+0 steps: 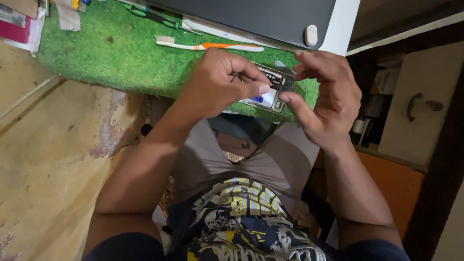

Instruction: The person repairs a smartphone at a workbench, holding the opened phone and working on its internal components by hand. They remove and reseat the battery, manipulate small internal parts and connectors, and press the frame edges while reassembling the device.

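Note:
An opened phone [270,92] with its back removed, showing inner parts and a blue patch, lies at the near edge of a green grass-like mat [111,53]. My left hand [217,82] rests over its left side, fingers curled, thumb and forefinger pinched together on the phone's inner parts. My right hand [328,96] hovers at its right side, the thumb tip touching the phone's edge and the fingers bent above it. Whether a small part sits between the fingers is too small to tell.
A white and orange toothbrush [212,46] lies on the mat behind the hands. A dark flat panel [251,17] with a white oval piece [311,35] sits at the far edge. Green-handled tools [154,15] lie at the back. A cabinet with a handle [415,106] stands on the right.

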